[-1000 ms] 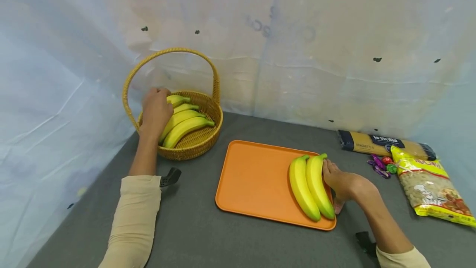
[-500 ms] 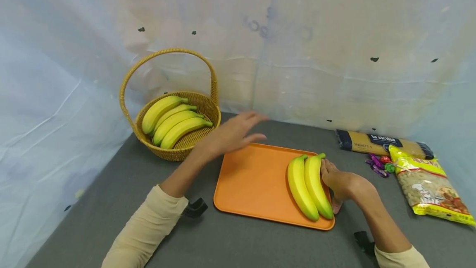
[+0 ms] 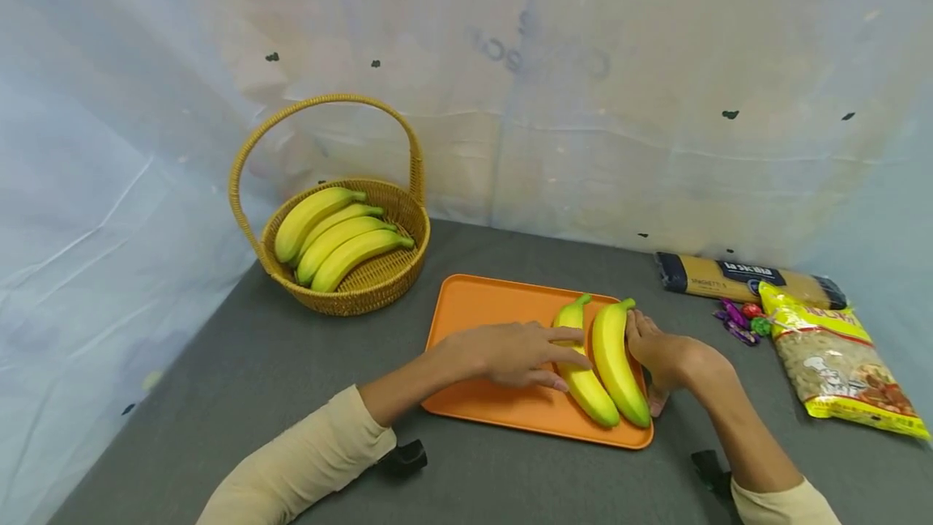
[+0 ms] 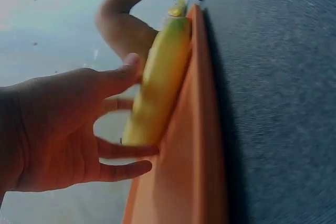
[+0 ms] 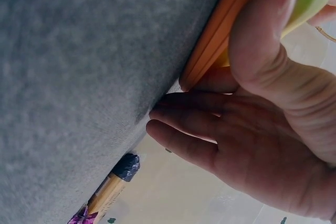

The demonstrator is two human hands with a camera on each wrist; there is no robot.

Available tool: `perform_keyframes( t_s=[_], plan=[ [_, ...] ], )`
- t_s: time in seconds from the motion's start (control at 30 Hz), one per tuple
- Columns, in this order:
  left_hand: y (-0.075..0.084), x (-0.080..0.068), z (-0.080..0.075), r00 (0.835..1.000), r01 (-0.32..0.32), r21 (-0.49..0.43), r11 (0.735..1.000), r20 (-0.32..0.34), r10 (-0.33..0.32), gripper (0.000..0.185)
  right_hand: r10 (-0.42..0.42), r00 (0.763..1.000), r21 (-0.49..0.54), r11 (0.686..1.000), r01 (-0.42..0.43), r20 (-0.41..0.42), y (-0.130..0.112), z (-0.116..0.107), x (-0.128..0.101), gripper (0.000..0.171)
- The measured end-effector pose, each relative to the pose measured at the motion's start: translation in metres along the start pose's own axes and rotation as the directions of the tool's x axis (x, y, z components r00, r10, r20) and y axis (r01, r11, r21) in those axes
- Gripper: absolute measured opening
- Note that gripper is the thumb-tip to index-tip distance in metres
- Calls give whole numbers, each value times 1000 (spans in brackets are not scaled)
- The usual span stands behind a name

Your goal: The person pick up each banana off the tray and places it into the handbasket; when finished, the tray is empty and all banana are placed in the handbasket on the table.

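Left hand (image 3: 510, 352) lay flat over the near part of the orange tray (image 3: 481, 310), fingers straight and spread, tips touching the left banana (image 3: 581, 371) at mid-length. Left wrist view confirmed: fingers (image 4: 123, 153) extended, thumb against the fruit's side, nothing curled round it. No grip made at this point.

Right hand (image 3: 659, 351) sat at the tray's right edge, thumb pressed on the right banana (image 3: 618, 363), remaining fingers relaxed under and beside the rim (right wrist view showed them lying along the table, approx. straight). Read as steadying contact, not a hold.

Both bananas lay side by side on the tray's right half, touching each other, stems pointing away from the person, between the two sets of fingertips.

Beyond the left fingertips, well apart, stood the wicker basket (image 3: 350, 282) w/ four bananas in basket (image 3: 335, 233) stacked inside, handle upright. Beyond the right fingers, near the backdrop: spaghetti pack (image 3: 743, 280), a few wrapped candies (image 3: 743, 321), yellow bag of dry goods (image 3: 838, 367).

Assessment: work in hand appears to be moving fruit from tray to basket. Four pcs. sat in basket, two remained on tray, so roughly two-thirds complete by count. Outstanding: grasp on left banana, carry, placement; then the same for the right one.
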State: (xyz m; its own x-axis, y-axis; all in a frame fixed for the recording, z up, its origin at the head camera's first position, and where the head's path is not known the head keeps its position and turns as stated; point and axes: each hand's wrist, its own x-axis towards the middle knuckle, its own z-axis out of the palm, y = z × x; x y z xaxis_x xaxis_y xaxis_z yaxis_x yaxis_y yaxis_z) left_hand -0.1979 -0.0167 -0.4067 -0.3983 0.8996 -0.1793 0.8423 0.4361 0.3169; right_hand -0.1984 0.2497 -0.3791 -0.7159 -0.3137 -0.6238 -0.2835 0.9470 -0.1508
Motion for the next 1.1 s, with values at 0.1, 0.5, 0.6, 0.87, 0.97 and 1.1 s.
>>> perform_keyframes(
  t_s=[0.1, 0.5, 0.6, 0.87, 0.97, 1.1],
  plan=[
    [0, -2, -3, 996, 46, -40, 998, -74, -49, 40, 0, 1000, 10, 1000, 0, 0, 1, 1, -1, 139],
    [-16, -15, -8, 898, 284, -189, 940, -290, -329, 38, -1, 1000, 18, 1000, 1, 0, 2, 1, 0, 143],
    [-26, -27, -25, 854, 336, -209, 918, -344, -391, 56, 4, 1000, 19, 1000, -4, -3, 2, 1, 0, 143],
    [-67, -90, -75, 648, 488, -237, 840, -547, -530, 64, 1, 1000, 23, 1000, -1, 0, 1, 1, 0, 143],
    [-85, -117, -86, 565, 537, -282, 795, -579, -588, 58, 4, 1000, 32, 999, -4, 3, 2, 2, 0, 143],
    [-108, -149, -92, 476, 588, -353, 728, -577, -664, 53, -1, 1000, 28, 1000, 1, 1, 2, 1, 0, 142]
  ],
)
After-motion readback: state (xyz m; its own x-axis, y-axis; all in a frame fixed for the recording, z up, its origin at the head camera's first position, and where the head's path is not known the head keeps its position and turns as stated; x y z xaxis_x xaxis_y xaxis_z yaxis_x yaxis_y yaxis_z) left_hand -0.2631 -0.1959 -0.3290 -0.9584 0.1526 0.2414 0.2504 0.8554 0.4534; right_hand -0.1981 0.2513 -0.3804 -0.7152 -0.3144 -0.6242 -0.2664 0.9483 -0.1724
